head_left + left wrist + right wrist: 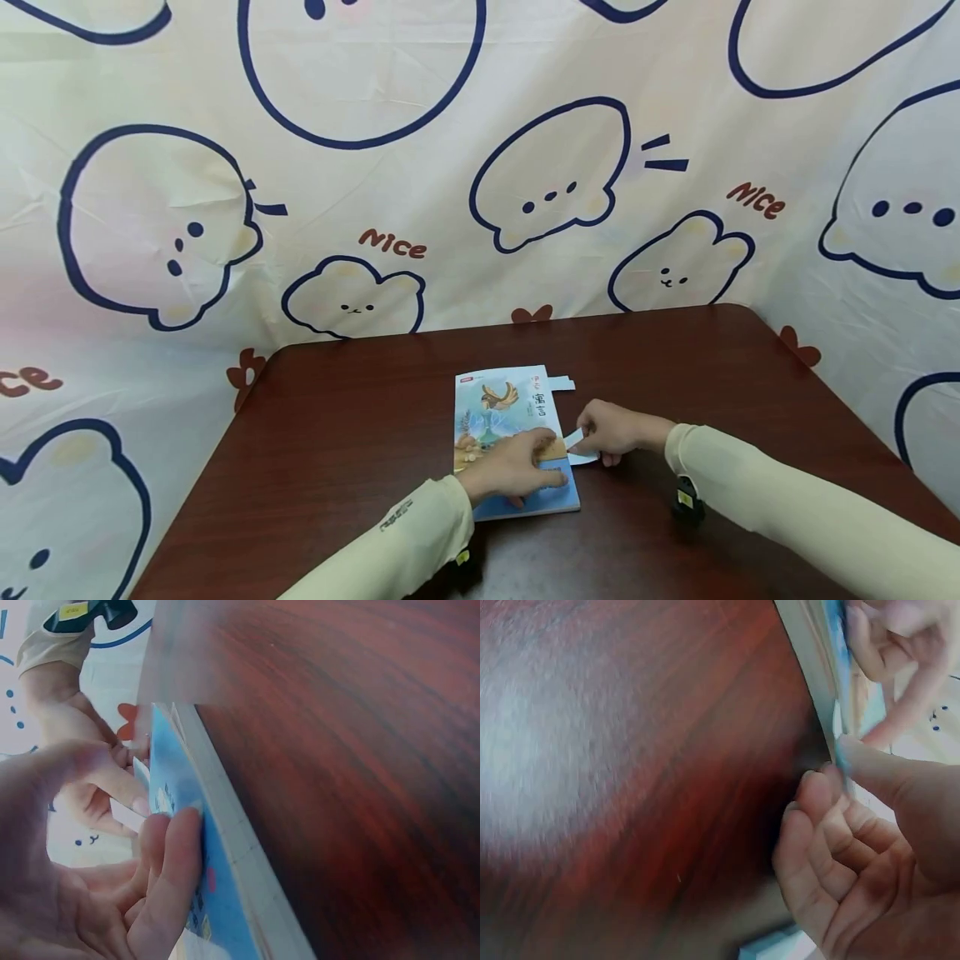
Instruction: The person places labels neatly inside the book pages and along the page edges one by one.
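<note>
A paperback book (487, 408) with a light blue illustrated cover lies on the dark brown table. My left hand (513, 467) rests on the lower part of the cover, fingers spread and thumb toward the right edge; its fingertips touch the blue cover (176, 772) in the left wrist view. Beside that edge, my right hand (611, 429) pinches a pale paper strip (574, 438) between thumb and fingers. Another pale strip (583, 459) juts out just below it, partly hidden by the right hand. Higher up, a light blue strip (561, 383) sticks out past the book's edge.
The reddish-brown table (360, 433) extends on all sides of the book. Behind it hangs a pale curtain (442, 192) printed with cartoon outlines, which also covers both sides. Dark wrist devices (686, 500) sit under the cream sleeves (750, 483).
</note>
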`<state>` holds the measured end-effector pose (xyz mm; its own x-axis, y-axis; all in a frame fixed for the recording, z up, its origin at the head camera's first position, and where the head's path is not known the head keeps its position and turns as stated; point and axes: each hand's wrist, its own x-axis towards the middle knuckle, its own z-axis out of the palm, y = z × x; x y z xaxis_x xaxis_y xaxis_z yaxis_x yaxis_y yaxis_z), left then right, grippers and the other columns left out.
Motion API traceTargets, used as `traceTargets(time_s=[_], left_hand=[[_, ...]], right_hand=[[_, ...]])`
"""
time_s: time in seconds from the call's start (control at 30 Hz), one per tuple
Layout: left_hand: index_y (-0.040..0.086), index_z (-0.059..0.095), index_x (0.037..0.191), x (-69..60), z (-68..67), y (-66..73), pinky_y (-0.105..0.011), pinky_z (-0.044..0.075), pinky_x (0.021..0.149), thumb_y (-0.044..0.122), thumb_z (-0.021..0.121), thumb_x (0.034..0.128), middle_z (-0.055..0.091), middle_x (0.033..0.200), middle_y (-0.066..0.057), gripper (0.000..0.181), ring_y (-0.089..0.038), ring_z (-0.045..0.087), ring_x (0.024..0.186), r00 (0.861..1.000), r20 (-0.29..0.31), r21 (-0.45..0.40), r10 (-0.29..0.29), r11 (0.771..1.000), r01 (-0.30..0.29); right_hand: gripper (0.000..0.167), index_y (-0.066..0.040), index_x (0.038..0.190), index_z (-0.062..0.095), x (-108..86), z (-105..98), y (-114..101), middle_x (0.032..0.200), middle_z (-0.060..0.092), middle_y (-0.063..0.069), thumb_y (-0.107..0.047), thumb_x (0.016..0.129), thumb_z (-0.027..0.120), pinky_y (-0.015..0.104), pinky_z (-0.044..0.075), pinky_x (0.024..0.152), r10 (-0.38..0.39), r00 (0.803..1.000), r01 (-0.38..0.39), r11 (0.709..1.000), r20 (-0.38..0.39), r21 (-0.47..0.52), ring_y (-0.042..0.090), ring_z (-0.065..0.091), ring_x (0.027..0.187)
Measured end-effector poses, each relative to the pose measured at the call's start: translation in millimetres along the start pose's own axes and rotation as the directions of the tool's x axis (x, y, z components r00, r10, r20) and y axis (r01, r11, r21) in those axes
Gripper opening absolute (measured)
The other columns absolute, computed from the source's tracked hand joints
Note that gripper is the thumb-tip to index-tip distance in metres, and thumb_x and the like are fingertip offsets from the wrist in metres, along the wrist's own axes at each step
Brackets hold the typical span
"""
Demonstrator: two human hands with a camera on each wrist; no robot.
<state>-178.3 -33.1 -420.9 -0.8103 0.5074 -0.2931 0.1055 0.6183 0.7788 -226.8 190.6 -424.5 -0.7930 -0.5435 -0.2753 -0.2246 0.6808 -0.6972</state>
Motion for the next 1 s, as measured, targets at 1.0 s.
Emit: traceTargets(time_s=[1.0], left_hand=[[0.007,0.057,0.137,-9.7,-5.4,-19.1,-0.025,0.045,0.059,0.021,0.063,0.0998,0.063,0.082,0.000,0.040,-0.010,0.052,0.055,0.977,-0.069,-0.073,0.201,0.976,-0.206]], right_hand=[[0.025,-0.004,0.083,0.068,-3.7,-3,-9,0.067,0.061,0.006,-0.020,0.101,0.063,0.029,0.050,0.052,-0.008,0.964,0.007,1.000,-0.267,-0.004,0.013,0.054,0.052]])
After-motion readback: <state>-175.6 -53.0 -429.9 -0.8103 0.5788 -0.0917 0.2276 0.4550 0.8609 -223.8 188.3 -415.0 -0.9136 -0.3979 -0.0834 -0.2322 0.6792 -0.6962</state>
